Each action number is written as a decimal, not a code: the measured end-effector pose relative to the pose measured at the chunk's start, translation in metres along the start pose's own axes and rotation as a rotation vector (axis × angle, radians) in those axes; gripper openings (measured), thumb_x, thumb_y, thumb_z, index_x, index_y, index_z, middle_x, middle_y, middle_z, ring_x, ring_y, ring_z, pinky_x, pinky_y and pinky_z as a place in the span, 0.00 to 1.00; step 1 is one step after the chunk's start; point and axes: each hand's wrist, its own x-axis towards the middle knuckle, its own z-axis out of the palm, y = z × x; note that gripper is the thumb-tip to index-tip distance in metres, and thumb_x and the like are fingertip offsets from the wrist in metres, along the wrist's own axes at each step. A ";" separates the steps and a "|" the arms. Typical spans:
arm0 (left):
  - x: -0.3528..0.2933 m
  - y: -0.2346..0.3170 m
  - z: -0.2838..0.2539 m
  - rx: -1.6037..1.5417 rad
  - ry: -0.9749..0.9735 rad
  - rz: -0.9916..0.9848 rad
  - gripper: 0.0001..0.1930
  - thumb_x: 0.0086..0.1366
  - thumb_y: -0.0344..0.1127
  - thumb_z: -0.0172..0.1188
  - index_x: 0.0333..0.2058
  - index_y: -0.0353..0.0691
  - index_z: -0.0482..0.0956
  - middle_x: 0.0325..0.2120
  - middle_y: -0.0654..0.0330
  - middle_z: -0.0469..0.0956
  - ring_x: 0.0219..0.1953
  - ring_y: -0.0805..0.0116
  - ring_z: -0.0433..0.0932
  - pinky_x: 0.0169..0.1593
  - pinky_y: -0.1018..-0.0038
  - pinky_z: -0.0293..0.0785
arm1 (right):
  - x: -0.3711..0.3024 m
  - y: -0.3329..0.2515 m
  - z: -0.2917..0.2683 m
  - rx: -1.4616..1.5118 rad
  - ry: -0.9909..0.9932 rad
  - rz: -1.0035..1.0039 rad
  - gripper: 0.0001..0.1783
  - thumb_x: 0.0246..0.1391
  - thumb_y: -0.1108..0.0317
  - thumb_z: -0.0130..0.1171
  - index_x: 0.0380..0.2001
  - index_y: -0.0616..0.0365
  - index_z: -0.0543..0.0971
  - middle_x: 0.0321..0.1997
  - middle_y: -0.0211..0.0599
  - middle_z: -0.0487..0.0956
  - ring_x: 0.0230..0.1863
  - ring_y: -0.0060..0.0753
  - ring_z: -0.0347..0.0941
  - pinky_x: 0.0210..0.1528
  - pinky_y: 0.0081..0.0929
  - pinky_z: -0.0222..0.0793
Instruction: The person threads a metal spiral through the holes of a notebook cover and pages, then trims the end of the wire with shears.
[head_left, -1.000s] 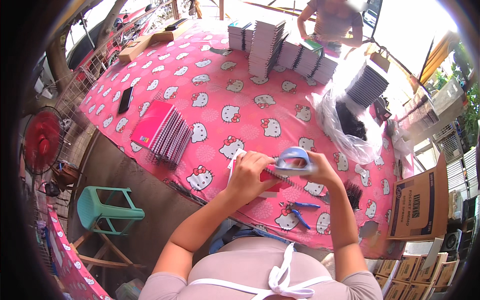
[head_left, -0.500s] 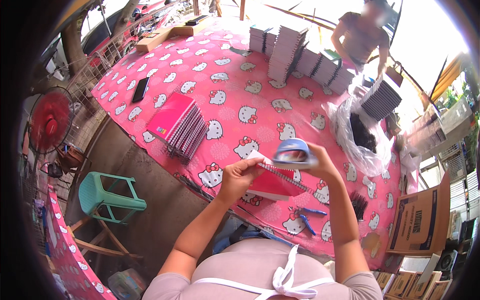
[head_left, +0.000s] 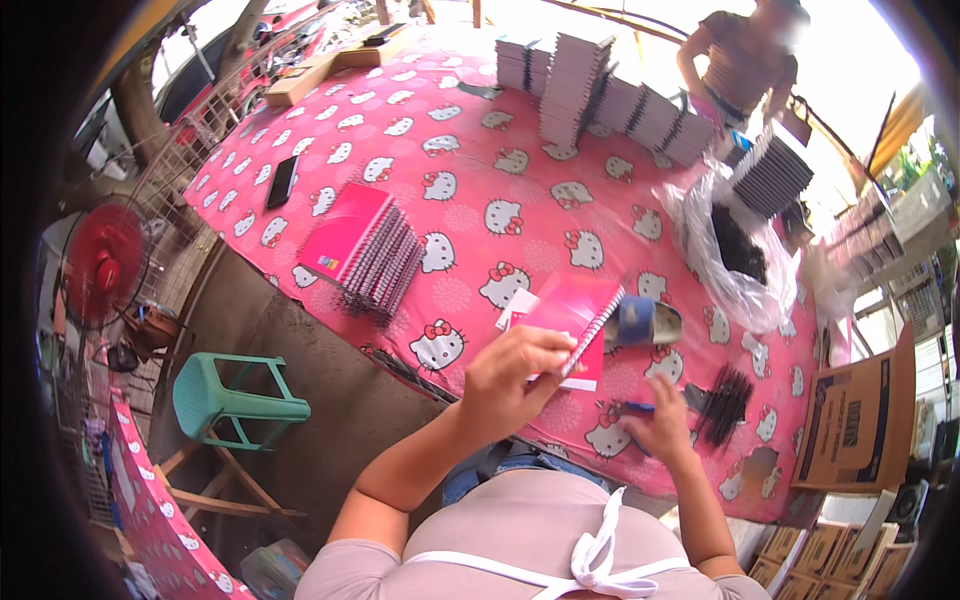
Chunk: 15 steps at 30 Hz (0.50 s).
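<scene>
Gripping a pink spiral notebook (head_left: 572, 306) in the left hand (head_left: 515, 378), tilting it over another pink cover (head_left: 592, 364) on the patterned desk (head_left: 540, 225), just left of a blue slipper (head_left: 642, 322). Holding the right hand (head_left: 660, 425) wide, with parted fingers, beside blue pliers (head_left: 638, 406), without clearly showing any touch.

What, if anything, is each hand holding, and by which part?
The left hand holds a pink spiral notebook by its near end, beside the coil. The right hand is open at the blue tool, with no clear grip on it.
</scene>
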 end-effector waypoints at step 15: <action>-0.034 -0.028 0.026 0.099 -0.032 -0.104 0.14 0.48 0.26 0.72 0.34 0.34 0.78 0.35 0.51 0.79 0.36 0.57 0.79 0.35 0.69 0.77 | 0.017 -0.123 -0.058 0.263 0.219 -0.254 0.26 0.47 0.70 0.65 0.51 0.59 0.73 0.47 0.46 0.73 0.46 0.48 0.71 0.49 0.38 0.68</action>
